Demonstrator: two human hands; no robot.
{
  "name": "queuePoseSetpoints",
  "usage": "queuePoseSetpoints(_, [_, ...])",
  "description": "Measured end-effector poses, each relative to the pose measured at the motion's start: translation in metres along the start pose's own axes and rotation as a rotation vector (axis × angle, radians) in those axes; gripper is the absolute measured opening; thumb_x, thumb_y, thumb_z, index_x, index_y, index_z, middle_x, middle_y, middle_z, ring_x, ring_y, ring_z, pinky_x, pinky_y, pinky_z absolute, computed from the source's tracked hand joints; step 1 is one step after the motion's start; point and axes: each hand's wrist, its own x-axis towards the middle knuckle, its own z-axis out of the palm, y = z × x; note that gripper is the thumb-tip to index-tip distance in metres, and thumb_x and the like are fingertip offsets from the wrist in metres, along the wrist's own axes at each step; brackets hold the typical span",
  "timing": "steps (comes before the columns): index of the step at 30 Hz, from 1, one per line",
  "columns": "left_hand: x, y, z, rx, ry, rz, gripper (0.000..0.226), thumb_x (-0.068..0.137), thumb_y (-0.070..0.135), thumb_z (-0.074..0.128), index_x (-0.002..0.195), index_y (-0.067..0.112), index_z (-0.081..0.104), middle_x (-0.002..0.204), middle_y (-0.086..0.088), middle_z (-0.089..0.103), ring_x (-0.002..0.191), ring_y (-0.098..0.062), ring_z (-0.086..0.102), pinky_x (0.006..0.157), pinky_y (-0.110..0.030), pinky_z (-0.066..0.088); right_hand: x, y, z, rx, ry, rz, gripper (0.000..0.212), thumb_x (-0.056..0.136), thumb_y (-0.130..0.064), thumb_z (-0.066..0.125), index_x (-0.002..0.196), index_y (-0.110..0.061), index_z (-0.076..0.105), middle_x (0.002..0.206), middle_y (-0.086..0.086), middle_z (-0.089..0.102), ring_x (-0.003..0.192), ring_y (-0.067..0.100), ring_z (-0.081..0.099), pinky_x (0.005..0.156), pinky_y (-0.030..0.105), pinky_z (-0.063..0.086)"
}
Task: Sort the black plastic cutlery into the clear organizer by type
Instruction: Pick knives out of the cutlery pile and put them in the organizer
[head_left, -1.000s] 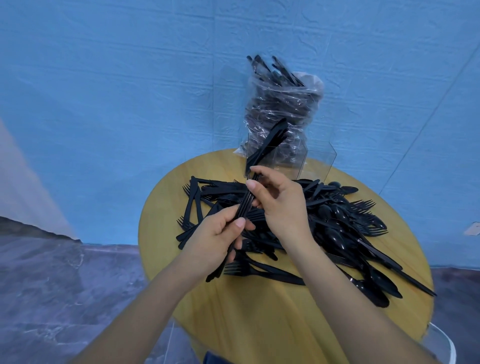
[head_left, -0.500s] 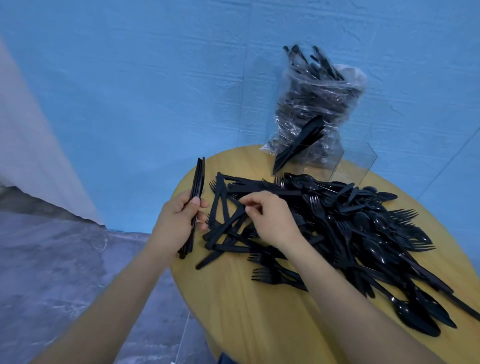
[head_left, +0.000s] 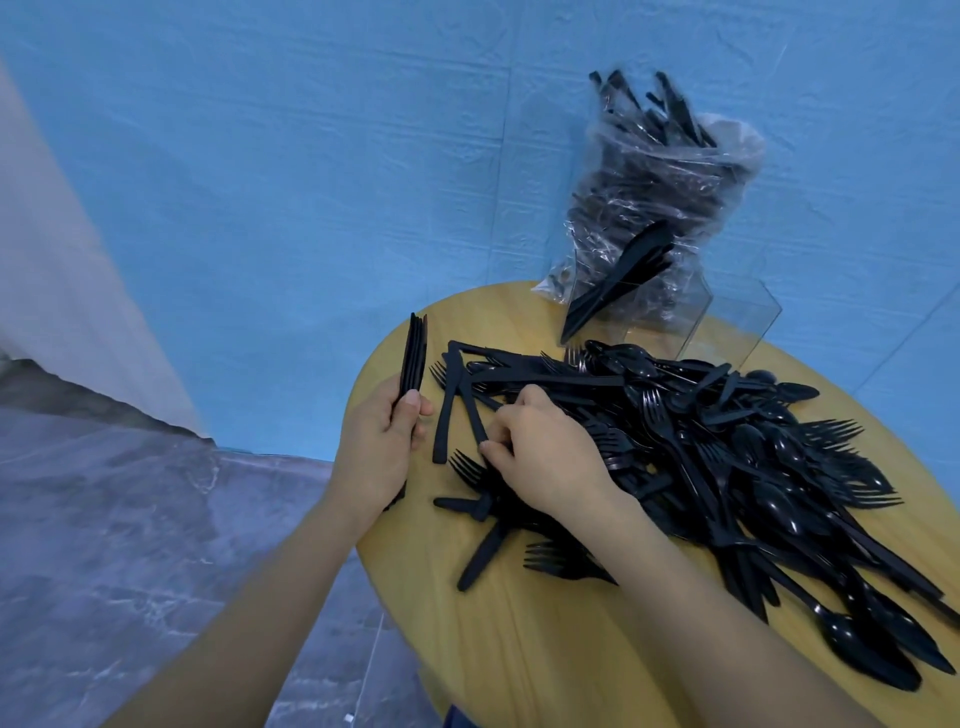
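Fingers (head_left: 410, 410) gripping knives (head_left: 414, 353), organizer (head_left: 727, 317) (holding knives)

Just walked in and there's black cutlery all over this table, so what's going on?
A person is sorting it by type. The left hand grips a stack of knives upright at the table's edge, while the right hand pinches another knife out of the mixed pile. A few knives already lean in the clear organizer at the back, in front of a plastic bag of more cutlery.
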Motion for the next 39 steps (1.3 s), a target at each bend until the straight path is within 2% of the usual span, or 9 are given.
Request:
queuePoseSetpoints(3, [-0.001,-0.003,0.001,0.061,-0.01,0.013,0.025,0.101,0.017,0.036,0.083,0.021,0.053,0.078,0.006,0.057,0.065,-0.007,0.051,0.066,-0.021,0.046,-0.003,-0.005,0.0,-0.098,0.009,0.065,0.033,0.095,-0.033,0.052,0.119,-0.011,0.048,0.123,0.008,0.041,0.099,0.027,0.055,0.074,0.031,0.04])
queuePoseSetpoints(5, [-0.001,-0.003,0.001,0.089,-0.005,0.017,0.025,0.101,0.017,0.036,0.083,0.021,0.052,0.078,0.007,0.057,0.066,-0.008,0.051,0.07,-0.029,0.046,-0.004,-0.008,0.001,-0.123,0.025,0.099,0.037,0.095,-0.029,0.052,0.126,-0.012,0.041,0.125,0.01,0.042,0.1,0.028,0.055,0.069,0.031,0.039])
queuePoseSetpoints(8, [-0.001,-0.001,0.002,0.114,-0.01,0.02,0.023,0.101,0.017,0.035,0.087,0.02,0.053,0.078,0.009,0.056,0.067,-0.007,0.051,0.073,-0.031,0.046,-0.005,-0.009,0.0,-0.121,0.068,0.142,0.036,0.094,-0.016,0.051,0.127,-0.011,0.038,0.123,0.012,0.046,0.097,0.029,0.057,0.065,0.03,0.038])
queuePoseSetpoints(11, [-0.001,-0.003,0.002,0.136,-0.037,0.038,0.021,0.101,0.019,0.035,0.093,0.018,0.055,0.078,0.009,0.057,0.068,-0.01,0.052,0.073,-0.035,0.048,-0.006,-0.003,-0.005,-0.012,0.086,0.192,0.031,0.09,-0.01,0.054,0.119,-0.009,0.043,0.114,0.013,0.053,0.094,0.029,0.058,0.066,0.031,0.04])
queuePoseSetpoints(17, [-0.002,-0.001,0.004,0.217,-0.044,0.063,0.022,0.101,0.02,0.035,0.095,0.015,0.055,0.07,0.013,0.051,0.065,-0.003,0.05,0.062,-0.018,0.039,-0.007,0.018,-0.017,0.249,0.153,0.264,0.02,0.087,-0.009,0.06,0.107,-0.014,0.059,0.096,0.002,0.062,0.084,0.016,0.059,0.075,0.028,0.051])
queuePoseSetpoints(21, [-0.004,0.0,0.005,0.247,-0.104,0.075,0.019,0.102,0.021,0.034,0.095,0.021,0.052,0.074,0.015,0.053,0.065,-0.002,0.05,0.061,-0.016,0.038,-0.019,0.034,-0.029,0.426,0.149,0.27,0.009,0.085,-0.013,0.068,0.092,-0.017,0.063,0.083,-0.003,0.065,0.077,0.01,0.06,0.063,0.014,0.044])
queuePoseSetpoints(26, [-0.004,0.001,0.007,0.286,-0.128,0.091,0.022,0.102,0.021,0.034,0.092,0.019,0.053,0.077,0.015,0.055,0.066,-0.001,0.05,0.06,-0.012,0.037,-0.037,0.048,-0.042,0.67,0.13,0.235,0.007,0.085,-0.014,0.069,0.088,-0.019,0.067,0.075,-0.002,0.071,0.076,0.01,0.068,0.072,0.021,0.05])
queuePoseSetpoints(34, [-0.006,0.007,0.007,0.285,-0.103,0.067,0.023,0.102,0.019,0.033,0.093,0.016,0.054,0.069,0.01,0.05,0.065,-0.007,0.048,0.055,-0.009,0.034,-0.047,0.054,-0.046,0.921,0.221,0.227,0.017,0.088,-0.008,0.063,0.098,-0.021,0.068,0.091,0.003,0.072,0.084,0.01,0.068,0.079,0.023,0.053])
queuePoseSetpoints(39, [-0.012,0.03,0.012,0.109,-0.101,0.047,0.024,0.102,0.017,0.034,0.092,0.013,0.055,0.067,0.002,0.048,0.06,-0.01,0.047,0.052,-0.008,0.041,-0.052,0.051,-0.049,1.137,0.277,0.235,0.021,0.087,0.0,0.062,0.095,-0.019,0.067,0.092,0.007,0.072,0.075,0.006,0.067,0.071,0.017,0.051])
